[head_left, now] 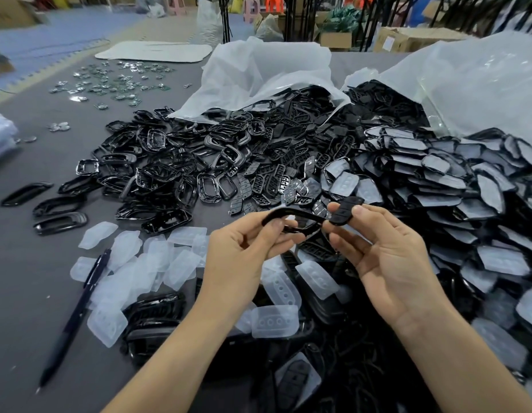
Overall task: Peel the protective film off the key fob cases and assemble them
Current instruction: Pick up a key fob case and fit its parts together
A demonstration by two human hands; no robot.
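Frame first: I've got the glossy black key fob frame up at centre frame, clear of the table, with my left hand clamped on its left end, thumb on top and fingers curled underneath. Its right end reaches across to the pad, and the two look to be touching there, though I can't be sure. The pad is a matte black button piece, pinched between the thumb and forefinger of my right hand; the other fingers on that hand hang loose, palm turned up.

Right under my hands and off to lower left lie peeled films, milky clear shells strewn over the grey cloth and over more black cases. A dark pen lies slanted along the left edge of that litter.

Above the hands, at middle frame, a big heap of bare frames spreads left, and a heap of button pads sits beside it. Filmed pieces stack up across the right side. Two open plastic bags slump behind the heaps. In the upper left, small shiny metal bits are scattered near a white board.
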